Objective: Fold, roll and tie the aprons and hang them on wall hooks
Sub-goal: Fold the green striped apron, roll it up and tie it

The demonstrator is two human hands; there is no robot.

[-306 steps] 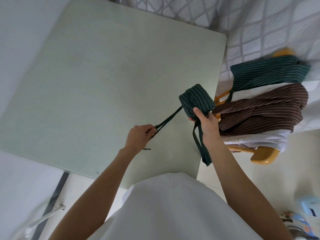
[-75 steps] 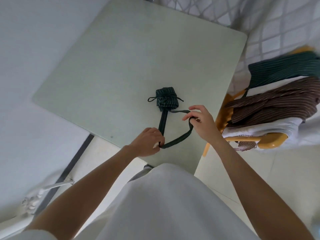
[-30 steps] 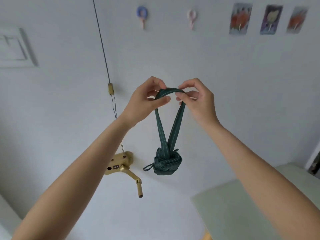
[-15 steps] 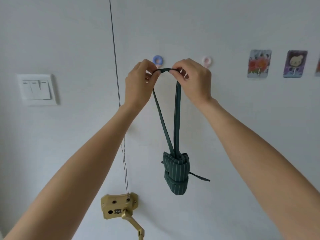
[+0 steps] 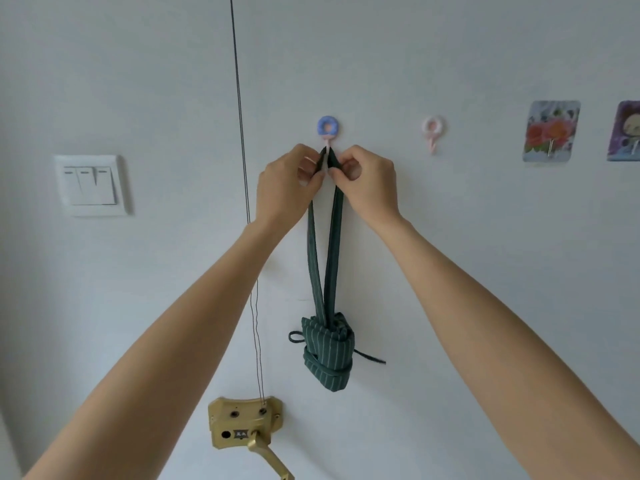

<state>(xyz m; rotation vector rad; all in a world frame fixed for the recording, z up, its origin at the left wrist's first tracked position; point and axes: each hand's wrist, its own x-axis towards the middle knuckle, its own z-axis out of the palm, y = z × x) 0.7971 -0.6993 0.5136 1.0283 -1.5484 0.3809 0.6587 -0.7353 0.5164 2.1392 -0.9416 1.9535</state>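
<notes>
A dark green striped apron (image 5: pixel 329 355), rolled and tied into a bundle, dangles against the white wall from its long strap loop (image 5: pixel 323 244). The top of the loop sits at the small hook under the blue ring-shaped wall hook (image 5: pixel 327 126). My left hand (image 5: pixel 287 185) pinches the loop's left side just below that hook. My right hand (image 5: pixel 367 183) pinches the right side, the two hands almost touching. Two loose tie ends stick out from the bundle's sides.
A pink ring-shaped hook (image 5: pixel 433 128) hangs bare to the right. Two picture-card hooks (image 5: pixel 550 131) follow further right. A white triple light switch (image 5: pixel 90 184) is on the left. A thin cord (image 5: pixel 242 168) runs down to a brass crank bracket (image 5: pixel 242 427).
Both hands lowered the strap loop from level with the blue hook down to its peg and came closer together. The bundle swung and now hangs lower with the ties pointing sideways.
</notes>
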